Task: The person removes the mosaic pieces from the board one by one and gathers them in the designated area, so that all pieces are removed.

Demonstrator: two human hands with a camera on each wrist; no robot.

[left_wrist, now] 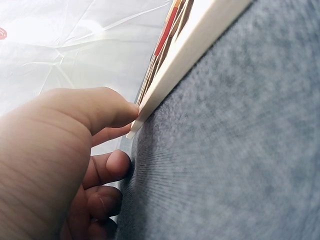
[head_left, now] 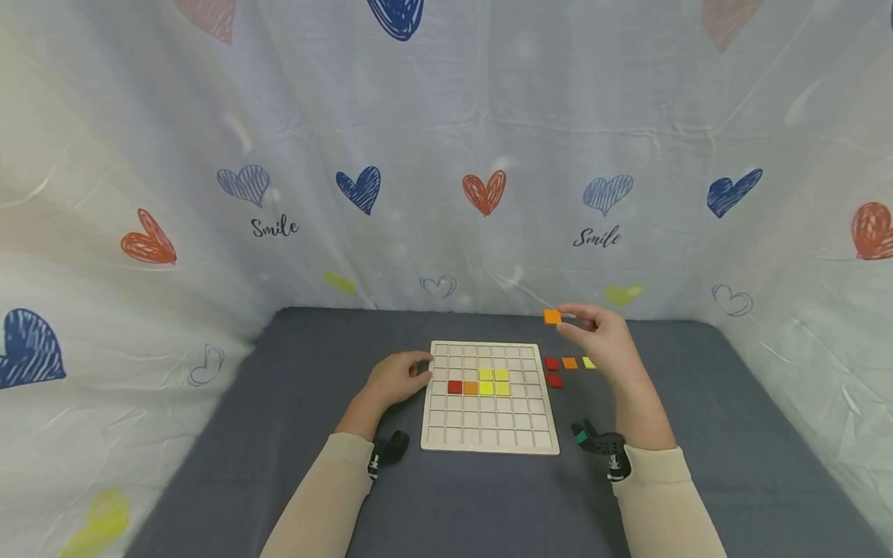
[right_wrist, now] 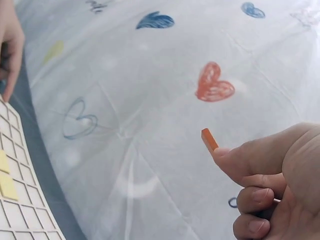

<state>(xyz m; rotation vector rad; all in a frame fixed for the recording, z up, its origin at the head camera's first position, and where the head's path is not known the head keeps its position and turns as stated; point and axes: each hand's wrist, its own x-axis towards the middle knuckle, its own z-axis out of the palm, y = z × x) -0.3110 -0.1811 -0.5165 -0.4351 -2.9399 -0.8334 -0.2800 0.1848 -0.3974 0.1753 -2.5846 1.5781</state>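
Note:
My right hand (head_left: 605,346) pinches an orange square tile (head_left: 552,317) between thumb and fingers, raised above the table beyond the board's far right corner. In the right wrist view the orange tile (right_wrist: 209,140) appears nearly edge-on. My left hand (head_left: 397,379) rests at the left edge of a pale wooden grid board (head_left: 488,438). In the left wrist view its thumb touches the board's rim (left_wrist: 165,82), while the other fingers are loosely bent. On the board lie a red tile (head_left: 455,387), an orange one (head_left: 470,387) and several yellow tiles (head_left: 494,381).
Right of the board lie two red tiles (head_left: 552,363), an orange tile (head_left: 570,363) and a yellow tile (head_left: 589,363), partly near my right hand. A dark grey cloth (head_left: 474,504) covers the table. A white curtain (head_left: 418,116) with printed hearts hangs behind it.

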